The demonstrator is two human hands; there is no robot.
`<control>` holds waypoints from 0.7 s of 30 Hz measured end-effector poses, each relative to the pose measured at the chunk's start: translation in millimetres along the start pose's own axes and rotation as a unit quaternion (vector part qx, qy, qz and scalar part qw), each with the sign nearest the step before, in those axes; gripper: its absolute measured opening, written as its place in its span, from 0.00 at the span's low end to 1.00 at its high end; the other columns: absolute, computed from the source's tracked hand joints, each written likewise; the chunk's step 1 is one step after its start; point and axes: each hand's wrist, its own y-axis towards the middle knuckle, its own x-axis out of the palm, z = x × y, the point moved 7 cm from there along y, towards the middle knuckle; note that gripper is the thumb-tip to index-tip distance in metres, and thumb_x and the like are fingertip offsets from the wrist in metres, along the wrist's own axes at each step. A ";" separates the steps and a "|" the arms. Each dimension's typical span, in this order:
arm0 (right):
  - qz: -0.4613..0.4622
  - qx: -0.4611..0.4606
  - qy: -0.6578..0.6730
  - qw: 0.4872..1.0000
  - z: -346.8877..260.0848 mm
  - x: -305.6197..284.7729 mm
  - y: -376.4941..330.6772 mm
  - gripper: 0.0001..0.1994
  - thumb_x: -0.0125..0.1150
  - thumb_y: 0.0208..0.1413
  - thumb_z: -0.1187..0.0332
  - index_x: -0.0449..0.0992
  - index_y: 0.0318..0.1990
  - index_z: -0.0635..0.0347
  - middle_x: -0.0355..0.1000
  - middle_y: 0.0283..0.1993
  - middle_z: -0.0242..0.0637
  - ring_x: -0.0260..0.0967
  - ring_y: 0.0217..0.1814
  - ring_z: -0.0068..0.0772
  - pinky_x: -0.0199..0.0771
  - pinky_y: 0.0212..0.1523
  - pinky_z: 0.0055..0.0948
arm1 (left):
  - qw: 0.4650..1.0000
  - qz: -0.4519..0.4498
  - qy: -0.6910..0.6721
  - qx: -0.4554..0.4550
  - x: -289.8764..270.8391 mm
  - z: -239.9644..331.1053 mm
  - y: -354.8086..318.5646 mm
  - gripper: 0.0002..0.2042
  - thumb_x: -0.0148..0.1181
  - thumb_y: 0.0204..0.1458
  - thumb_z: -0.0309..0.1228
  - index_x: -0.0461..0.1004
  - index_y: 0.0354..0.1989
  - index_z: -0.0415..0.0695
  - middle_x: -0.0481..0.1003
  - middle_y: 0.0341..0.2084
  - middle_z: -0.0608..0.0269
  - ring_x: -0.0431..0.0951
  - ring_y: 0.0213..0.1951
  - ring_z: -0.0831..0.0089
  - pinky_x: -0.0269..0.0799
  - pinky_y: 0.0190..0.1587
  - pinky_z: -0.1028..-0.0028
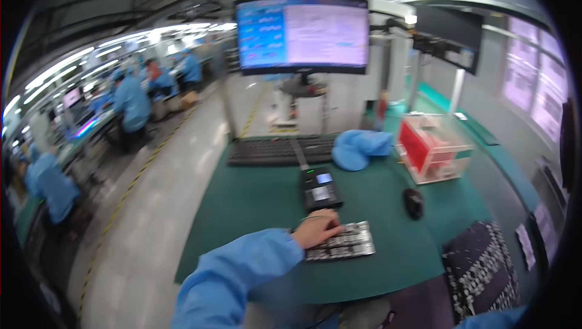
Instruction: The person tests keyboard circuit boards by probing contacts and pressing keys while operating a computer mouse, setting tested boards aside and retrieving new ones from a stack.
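Note:
My left hand (317,228) rests fingers-down on the left end of a flat panel of small circuit boards (345,243) lying on the green table mat (254,208). Its blue sleeve runs down to the lower edge. Just beyond the panel stands a small black device with a lit screen (320,188). My right hand is out of view; only a scrap of blue sleeve (491,320) shows at the bottom right.
A black keyboard (279,150), a crumpled blue cloth cap (359,147), a red and clear box (431,150) and a black mouse (414,202) lie on the mat. A dark tray of parts (482,268) sits at right. A monitor (302,33) hangs above. People in blue coats work at left.

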 end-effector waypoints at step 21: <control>0.091 -0.100 0.133 0.982 9.0 56.6 47.1 0.23 0.40 0.64 0.58 0.67 0.55 0.70 0.74 0.42 0.47 0.73 0.43 0.37 0.71 0.45 0.30 | 0.998 -0.018 -0.015 -0.062 0.5 -4.6 -3.9 0.14 0.57 0.55 0.40 0.72 0.30 0.40 0.70 0.31 0.56 0.71 0.39 0.58 0.66 0.43 0.64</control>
